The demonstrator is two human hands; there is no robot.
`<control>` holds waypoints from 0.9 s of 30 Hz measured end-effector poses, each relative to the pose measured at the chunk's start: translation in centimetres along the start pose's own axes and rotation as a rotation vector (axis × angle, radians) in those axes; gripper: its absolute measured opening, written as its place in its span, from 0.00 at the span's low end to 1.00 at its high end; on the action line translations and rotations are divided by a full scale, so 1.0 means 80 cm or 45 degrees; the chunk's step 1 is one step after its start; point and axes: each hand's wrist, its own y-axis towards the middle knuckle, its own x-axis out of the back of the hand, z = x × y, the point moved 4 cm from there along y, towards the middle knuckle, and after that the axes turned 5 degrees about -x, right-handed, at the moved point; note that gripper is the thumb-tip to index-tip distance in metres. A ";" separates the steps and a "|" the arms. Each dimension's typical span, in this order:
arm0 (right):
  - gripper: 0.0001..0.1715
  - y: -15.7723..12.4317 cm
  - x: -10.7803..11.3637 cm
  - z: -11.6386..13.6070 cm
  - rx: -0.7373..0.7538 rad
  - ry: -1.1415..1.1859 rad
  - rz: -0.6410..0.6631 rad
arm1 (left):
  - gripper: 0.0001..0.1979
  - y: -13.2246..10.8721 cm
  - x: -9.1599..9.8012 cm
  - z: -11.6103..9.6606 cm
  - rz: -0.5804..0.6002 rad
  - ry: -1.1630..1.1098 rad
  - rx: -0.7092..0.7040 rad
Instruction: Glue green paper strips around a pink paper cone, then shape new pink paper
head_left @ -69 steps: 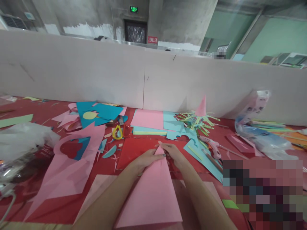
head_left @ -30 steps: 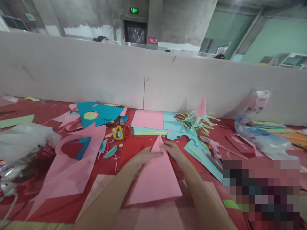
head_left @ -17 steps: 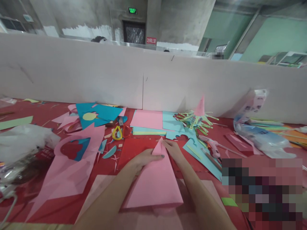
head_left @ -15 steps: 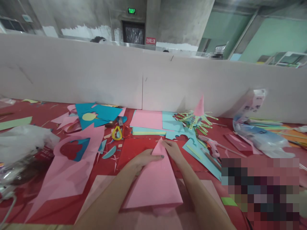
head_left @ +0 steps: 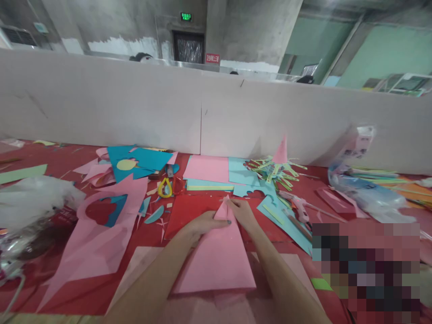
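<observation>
Between my forearms lies a pink paper cone [head_left: 219,261], its narrow tip pointing away from me and its wide end toward me. My left hand [head_left: 204,225] grips the cone's left side near the tip, thumb laid across the top. At the tip's right side, my right hand [head_left: 240,210] pinches the paper with bent fingers. Under the cone is a pale pink sheet [head_left: 141,265], and beyond it a red sheet [head_left: 189,209] on the red table.
A pink glue gun [head_left: 300,207] lies to the right, near blue paper offcuts [head_left: 286,225]. A small pink cone [head_left: 281,150] stands on green strips at the back. Yellow-handled scissors [head_left: 165,188] and cut pink paper [head_left: 97,252] lie left. A white partition [head_left: 135,103] borders the table.
The cone's wide end has shifted slightly, and the flap showing below its near edge is less visible. Both hands keep almost the same place at the tip.
</observation>
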 end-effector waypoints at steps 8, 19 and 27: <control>0.27 -0.001 -0.001 0.004 -0.004 0.076 0.045 | 0.27 -0.003 -0.008 -0.009 -0.007 -0.137 0.011; 0.30 -0.019 -0.008 0.018 -0.236 0.433 0.122 | 0.28 -0.014 -0.011 -0.019 -0.195 -0.348 0.021; 0.30 -0.014 -0.006 0.014 -0.210 0.325 0.152 | 0.24 0.000 -0.004 -0.001 -0.219 -0.362 -0.008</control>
